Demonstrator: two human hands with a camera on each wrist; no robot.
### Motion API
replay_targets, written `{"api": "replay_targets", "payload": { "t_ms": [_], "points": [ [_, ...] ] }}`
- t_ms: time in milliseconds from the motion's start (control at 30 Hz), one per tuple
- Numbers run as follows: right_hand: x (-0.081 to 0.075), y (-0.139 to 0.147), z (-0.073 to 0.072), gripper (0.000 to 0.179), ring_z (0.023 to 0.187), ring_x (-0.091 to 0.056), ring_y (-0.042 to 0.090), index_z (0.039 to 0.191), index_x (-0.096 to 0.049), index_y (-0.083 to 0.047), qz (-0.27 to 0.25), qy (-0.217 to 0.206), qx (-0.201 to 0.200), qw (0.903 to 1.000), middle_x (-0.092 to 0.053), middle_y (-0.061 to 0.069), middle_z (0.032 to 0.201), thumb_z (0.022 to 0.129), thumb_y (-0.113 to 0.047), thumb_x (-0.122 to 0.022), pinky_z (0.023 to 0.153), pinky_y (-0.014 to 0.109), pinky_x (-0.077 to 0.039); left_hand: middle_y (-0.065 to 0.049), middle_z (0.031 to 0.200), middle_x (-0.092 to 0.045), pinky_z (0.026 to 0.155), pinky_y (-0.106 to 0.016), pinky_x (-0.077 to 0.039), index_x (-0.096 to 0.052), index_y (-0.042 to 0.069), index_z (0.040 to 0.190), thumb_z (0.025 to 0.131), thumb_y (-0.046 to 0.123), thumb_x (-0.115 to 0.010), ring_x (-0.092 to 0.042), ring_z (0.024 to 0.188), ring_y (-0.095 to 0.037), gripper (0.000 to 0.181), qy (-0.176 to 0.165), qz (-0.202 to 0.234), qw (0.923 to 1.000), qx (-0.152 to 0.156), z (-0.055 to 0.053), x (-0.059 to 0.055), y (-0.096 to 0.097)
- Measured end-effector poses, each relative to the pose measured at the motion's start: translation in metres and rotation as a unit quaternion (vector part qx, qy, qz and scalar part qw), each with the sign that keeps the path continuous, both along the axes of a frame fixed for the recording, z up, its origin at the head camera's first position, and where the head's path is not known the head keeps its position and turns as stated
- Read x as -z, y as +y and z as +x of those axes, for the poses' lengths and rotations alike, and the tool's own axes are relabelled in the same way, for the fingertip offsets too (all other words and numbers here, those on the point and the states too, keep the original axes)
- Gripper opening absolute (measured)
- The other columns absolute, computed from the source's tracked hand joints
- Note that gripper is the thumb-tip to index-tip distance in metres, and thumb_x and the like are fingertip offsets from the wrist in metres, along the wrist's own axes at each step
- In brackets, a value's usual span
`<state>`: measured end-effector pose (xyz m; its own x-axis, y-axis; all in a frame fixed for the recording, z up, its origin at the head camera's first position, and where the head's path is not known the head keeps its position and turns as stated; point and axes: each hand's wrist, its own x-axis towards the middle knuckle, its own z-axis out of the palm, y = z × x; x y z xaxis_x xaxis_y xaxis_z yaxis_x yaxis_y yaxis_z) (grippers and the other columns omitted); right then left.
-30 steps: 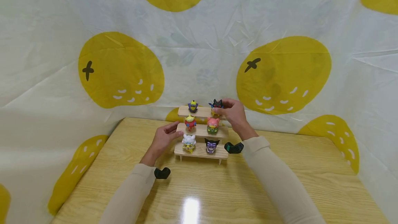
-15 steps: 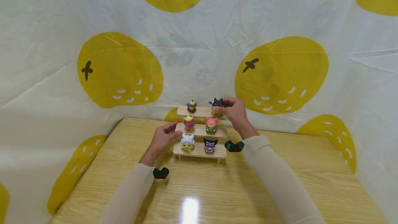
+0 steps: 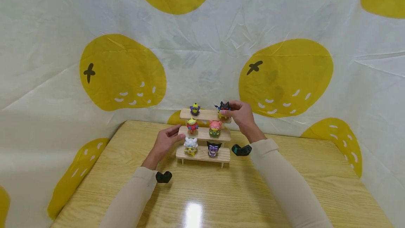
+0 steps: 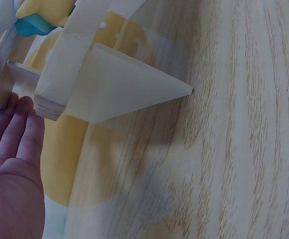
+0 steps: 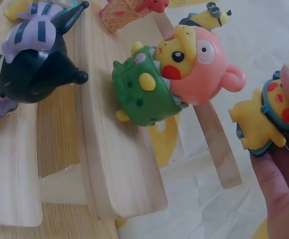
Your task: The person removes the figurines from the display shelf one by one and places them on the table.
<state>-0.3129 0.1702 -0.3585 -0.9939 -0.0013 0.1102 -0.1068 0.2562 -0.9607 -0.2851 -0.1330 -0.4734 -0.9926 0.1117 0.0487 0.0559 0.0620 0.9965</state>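
In the head view my left hand [image 3: 162, 145] is at the left end of a three-tier wooden display stand [image 3: 202, 154], thumb and fingers on either side of the middle board's end. My right hand [image 3: 243, 117] pinches a yellow figurine [image 5: 254, 119] with a black eared hood between thumb and fingers, at the top board's right end. In the right wrist view a gap shows between it and the board. A banana-headed figurine [image 3: 195, 109] stands at the top left. On the middle board are a red-clad figurine [image 3: 192, 126] and a pink-hooded one [image 3: 215, 128].
The bottom board carries a white-hooded figurine [image 3: 191, 146] and a black-eared one with a purple bow [image 3: 213, 149]. The stand rests on a wood-grain table [image 3: 177, 203]. Directly behind it hangs a white cloth [image 3: 202, 76] with yellow fruit prints.
My right hand has shifted slightly to the right with the hooded figurine over the last half second. The left hand and the other figurines keep their places on the stand.
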Motion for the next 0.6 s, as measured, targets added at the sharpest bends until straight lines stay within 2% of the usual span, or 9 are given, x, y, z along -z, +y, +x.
{"api": "replay_targets", "payload": {
  "t_ms": [200, 400, 600],
  "points": [
    [0.0, 0.005, 0.001, 0.038, 0.093, -0.062, 0.012, 0.124, -0.073, 0.002, 0.0, 0.002, 0.003, 1.0, -0.072, 0.001, 0.104, 0.089, -0.011, -0.084, 0.089, 0.021, -0.052, -0.019, 0.155, -0.054, 0.117, -0.042, -0.048, -0.052, 0.0, 0.152, 0.097, 0.013, -0.075, -0.052, 0.145, -0.034, 0.061, -0.001, -0.004, 1.0, -0.001, 0.001, -0.001, 0.001],
    [-0.001, 0.008, 0.002, 0.038, 0.096, -0.062, 0.015, 0.125, -0.073, 0.001, 0.01, 0.005, -0.001, 0.9999, -0.072, 0.004, 0.107, 0.091, -0.012, -0.083, 0.097, 0.028, -0.051, -0.021, 0.159, -0.049, 0.117, -0.042, -0.047, -0.051, 0.001, 0.153, 0.098, 0.014, -0.074, -0.049, 0.148, -0.036, 0.062, -0.001, 0.0, 1.0, 0.006, 0.002, -0.001, 0.0],
    [-0.002, 0.013, 0.004, 0.038, 0.097, -0.06, 0.017, 0.125, -0.072, 0.001, 0.016, 0.009, -0.002, 0.9998, -0.07, 0.005, 0.108, 0.091, -0.013, -0.082, 0.094, 0.029, -0.052, -0.019, 0.159, -0.05, 0.116, -0.042, -0.048, -0.048, 0.001, 0.155, 0.098, 0.016, -0.074, -0.049, 0.148, -0.035, 0.064, 0.001, -0.005, 0.9999, 0.009, 0.002, -0.001, -0.001]
  ]
}}
